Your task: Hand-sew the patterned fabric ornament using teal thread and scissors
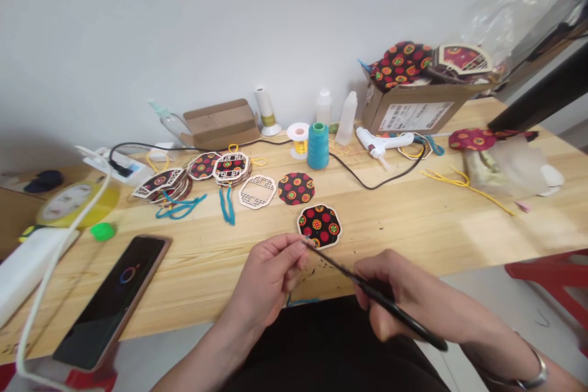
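The black scissors [376, 299] are held above the front edge of the desk [202, 269], long and slanted, with the tip pointed up and left, and the handle end down and right. They are gripped by the curled fingers of the right hand [399, 291], whose arm is reached in from the lower right. The left hand [271, 275] is pinched shut by the scissors' tip, just below the flowery badge [319, 226]; what is pinched is too small to tell.
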`<state>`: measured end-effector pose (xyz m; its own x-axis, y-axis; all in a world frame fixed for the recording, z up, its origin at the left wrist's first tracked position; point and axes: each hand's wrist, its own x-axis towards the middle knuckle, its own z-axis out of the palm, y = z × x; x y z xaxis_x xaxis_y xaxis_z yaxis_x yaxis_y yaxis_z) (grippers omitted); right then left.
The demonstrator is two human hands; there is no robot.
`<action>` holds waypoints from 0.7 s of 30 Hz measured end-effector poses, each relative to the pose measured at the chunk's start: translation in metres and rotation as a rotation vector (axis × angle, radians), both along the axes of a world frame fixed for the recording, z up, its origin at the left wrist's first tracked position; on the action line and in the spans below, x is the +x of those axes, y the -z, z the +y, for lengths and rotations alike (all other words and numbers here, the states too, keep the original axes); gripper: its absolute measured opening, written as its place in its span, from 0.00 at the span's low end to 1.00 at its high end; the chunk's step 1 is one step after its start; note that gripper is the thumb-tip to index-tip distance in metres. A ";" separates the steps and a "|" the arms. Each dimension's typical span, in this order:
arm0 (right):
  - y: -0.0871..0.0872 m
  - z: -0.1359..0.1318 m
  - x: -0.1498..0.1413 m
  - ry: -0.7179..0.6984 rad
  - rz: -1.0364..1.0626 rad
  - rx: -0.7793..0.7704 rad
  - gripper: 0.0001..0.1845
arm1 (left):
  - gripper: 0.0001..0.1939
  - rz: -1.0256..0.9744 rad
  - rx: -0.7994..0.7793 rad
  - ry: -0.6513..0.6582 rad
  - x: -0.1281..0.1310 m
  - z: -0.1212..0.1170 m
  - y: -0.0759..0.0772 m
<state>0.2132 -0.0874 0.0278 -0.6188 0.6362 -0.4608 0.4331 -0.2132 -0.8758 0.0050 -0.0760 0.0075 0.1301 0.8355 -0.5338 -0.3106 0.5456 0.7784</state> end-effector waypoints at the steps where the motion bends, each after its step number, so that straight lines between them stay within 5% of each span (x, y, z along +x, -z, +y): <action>1: -0.003 -0.001 0.001 -0.051 -0.033 0.042 0.18 | 0.10 -0.007 -0.010 -0.030 -0.001 0.001 0.001; 5: -0.013 -0.004 0.009 -0.156 -0.196 0.263 0.19 | 0.13 -0.038 -0.032 -0.094 -0.002 0.004 0.003; 9: -0.010 -0.003 0.030 -0.041 -0.493 0.435 0.10 | 0.18 -0.093 -0.058 -0.129 -0.004 0.005 0.001; 15: 0.006 0.008 0.077 0.120 -1.132 0.588 0.19 | 0.26 -0.228 -0.122 -0.106 -0.006 0.009 -0.002; 21: 0.021 0.011 0.102 0.158 -1.154 0.658 0.16 | 0.30 -0.237 -0.126 -0.071 -0.005 0.006 -0.004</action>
